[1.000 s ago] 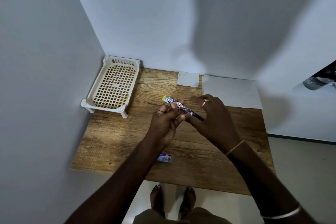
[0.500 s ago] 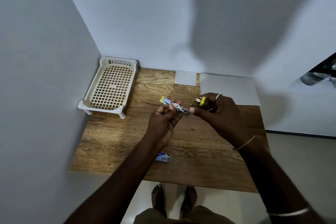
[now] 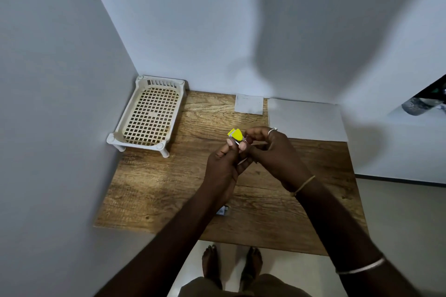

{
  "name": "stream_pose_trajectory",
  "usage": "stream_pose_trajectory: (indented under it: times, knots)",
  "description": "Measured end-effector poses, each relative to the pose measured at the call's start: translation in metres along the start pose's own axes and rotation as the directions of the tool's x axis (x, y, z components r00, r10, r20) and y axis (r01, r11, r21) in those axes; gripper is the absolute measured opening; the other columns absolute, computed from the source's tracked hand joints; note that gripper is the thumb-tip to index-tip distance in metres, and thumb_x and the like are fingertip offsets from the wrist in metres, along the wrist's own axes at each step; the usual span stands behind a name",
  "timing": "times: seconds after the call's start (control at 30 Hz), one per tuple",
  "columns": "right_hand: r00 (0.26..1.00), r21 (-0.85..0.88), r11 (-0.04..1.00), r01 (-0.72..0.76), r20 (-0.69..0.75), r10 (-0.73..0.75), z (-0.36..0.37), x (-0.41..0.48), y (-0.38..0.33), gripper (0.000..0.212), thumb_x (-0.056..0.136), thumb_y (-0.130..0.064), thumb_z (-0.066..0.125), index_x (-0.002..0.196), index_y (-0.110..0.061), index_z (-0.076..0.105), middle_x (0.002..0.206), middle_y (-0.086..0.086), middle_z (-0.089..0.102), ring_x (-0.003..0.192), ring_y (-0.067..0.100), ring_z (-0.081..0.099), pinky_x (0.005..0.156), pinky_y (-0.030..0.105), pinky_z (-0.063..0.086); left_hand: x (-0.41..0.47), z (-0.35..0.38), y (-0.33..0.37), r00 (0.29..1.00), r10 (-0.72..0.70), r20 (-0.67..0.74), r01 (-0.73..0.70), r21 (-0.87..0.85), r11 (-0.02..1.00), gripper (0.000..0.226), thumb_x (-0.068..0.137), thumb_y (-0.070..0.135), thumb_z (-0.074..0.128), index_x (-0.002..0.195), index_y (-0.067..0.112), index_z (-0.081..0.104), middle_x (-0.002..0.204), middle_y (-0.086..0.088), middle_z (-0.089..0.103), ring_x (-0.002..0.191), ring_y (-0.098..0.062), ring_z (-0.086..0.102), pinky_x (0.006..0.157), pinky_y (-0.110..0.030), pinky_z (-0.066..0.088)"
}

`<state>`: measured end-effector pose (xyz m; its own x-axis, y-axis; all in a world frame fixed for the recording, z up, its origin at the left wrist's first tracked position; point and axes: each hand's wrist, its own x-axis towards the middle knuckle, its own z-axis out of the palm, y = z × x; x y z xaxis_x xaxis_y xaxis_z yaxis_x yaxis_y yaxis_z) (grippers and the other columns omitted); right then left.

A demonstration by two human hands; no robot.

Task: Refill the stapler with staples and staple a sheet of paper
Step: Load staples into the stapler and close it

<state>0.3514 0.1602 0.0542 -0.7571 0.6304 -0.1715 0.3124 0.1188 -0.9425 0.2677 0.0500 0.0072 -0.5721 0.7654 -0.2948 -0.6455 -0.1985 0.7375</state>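
Lying bare over most of its wood, the bench; sitting on it far left of the stapler, by the wall, a cream lattice tray; resting flat beyond and right of the stapler, at the back edge, the sheet of paper; lying beside that, a smaller white slip. Gripping the stapler above the bench middle, the left hand, fingers clamped round its metal body; pinching at its near end, the right hand, fingertips closed, staples too small to make out. Judging by this, loading in hand; next calling for seating the strip, shutting the yellow top, then reaching for the sheet. Compared with half a second ago, tilting more upright, yellow end now facing the camera; hands drawn closer together. Peeking out under the left forearm, nearer than the stapler, a small box.
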Motion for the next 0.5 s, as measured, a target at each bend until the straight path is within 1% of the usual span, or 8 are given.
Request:
stream_pose_trajectory:
  times: [0.03,0.1,0.13,0.2,0.3,0.37,0.43,0.5]
  knots:
    - [1.0,0.007,1.0,-0.009,0.018,0.009,0.0,0.001,0.002,0.032,0.082,-0.032,0.082,0.112,-0.028,0.072,0.103,-0.004,0.075,0.093,0.009,0.072,0.072,0.024,0.052,-0.002,0.003,0.001,1.0,-0.02,0.0,0.02,-0.013,1.0,0.045,0.102,0.041,0.047,0.127,0.01,0.067,0.127,-0.014,0.072,0.12,-0.03,0.068,0.09,-0.035,0.059]
    - [0.998,-0.031,0.999,-0.008,0.057,0.01,-0.003,0.001,0.004,0.031,0.083,-0.035,0.08,0.113,-0.033,0.072,0.103,-0.005,0.075,0.092,0.003,0.071,0.071,0.021,0.049,-0.005,0.006,0.002,0.999,-0.045,0.016,0.046,-0.011,0.999,0.051,0.097,0.052,0.051,0.126,0.014,0.069,0.128,-0.013,0.071,0.12,-0.03,0.068,0.09,-0.035,0.059]
    - [0.997,-0.045,0.999,-0.016,0.077,0.019,-0.004,0.001,0.005,0.032,0.084,-0.036,0.079,0.115,-0.033,0.072,0.103,-0.006,0.075,0.092,0.003,0.071,0.07,0.021,0.049,-0.006,0.008,0.002,0.998,-0.051,0.024,0.051,0.002,0.999,0.051,0.096,0.053,0.053,0.125,0.015,0.07,0.128,-0.014,0.071,0.12,-0.03,0.068,0.09,-0.036,0.059]
    - [0.993,-0.038,0.998,-0.042,0.113,0.046,-0.005,0.001,0.007,0.032,0.086,-0.033,0.078,0.118,-0.031,0.071,0.104,-0.003,0.077,0.092,0.009,0.074,0.067,0.023,0.051,-0.008,0.009,0.0,0.998,-0.05,0.035,0.048,0.05,0.998,0.041,0.098,0.051,0.057,0.119,0.02,0.075,0.126,-0.012,0.073,0.117,-0.027,0.07,0.087,-0.034,0.059]
    - [0.989,-0.004,0.998,-0.061,0.137,0.061,-0.006,-0.002,0.011,0.028,0.089,-0.026,0.076,0.117,-0.029,0.071,0.094,0.0,0.079,0.083,0.012,0.075,0.061,0.027,0.056,-0.011,0.01,-0.001,0.999,-0.038,0.012,0.036,0.14,0.99,0.035,0.102,0.045,0.057,0.118,0.02,0.075,0.122,-0.008,0.075,0.116,-0.021,0.07,0.084,-0.034,0.06]
    - [0.987,-0.01,0.999,-0.047,0.154,0.048,-0.005,-0.005,0.013,0.019,0.091,-0.019,0.073,0.109,-0.025,0.075,0.086,0.0,0.079,0.078,0.011,0.074,0.061,0.027,0.059,-0.011,0.009,-0.004,0.999,-0.046,-0.013,0.048,0.169,0.984,0.036,0.1,0.046,0.059,0.118,0.019,0.075,0.121,-0.007,0.075,0.116,-0.019,0.07,0.086,-0.038,0.061]
    - [0.988,-0.037,0.999,-0.021,0.153,0.026,-0.004,-0.007,0.014,0.008,0.092,-0.015,0.071,0.095,-0.018,0.078,0.075,0.0,0.076,0.068,0.01,0.07,0.058,0.023,0.055,-0.012,0.009,-0.006,0.996,-0.077,-0.055,0.086,0.197,0.977,0.038,0.096,0.051,0.062,0.115,0.022,0.077,0.12,-0.005,0.076,0.113,-0.015,0.071,0.09,-0.04,0.059]
    - [0.99,-0.081,0.997,-0.007,0.138,0.018,-0.003,-0.007,0.012,0.009,0.092,-0.017,0.07,0.087,-0.019,0.077,0.065,0.003,0.071,0.059,0.011,0.064,0.056,0.026,0.054,-0.011,0.006,-0.006,0.991,-0.09,-0.098,0.112,0.256,0.96,0.039,0.091,0.056,0.065,0.112,0.026,0.077,0.117,0.001,0.076,0.109,-0.008,0.071,0.091,-0.037,0.055]
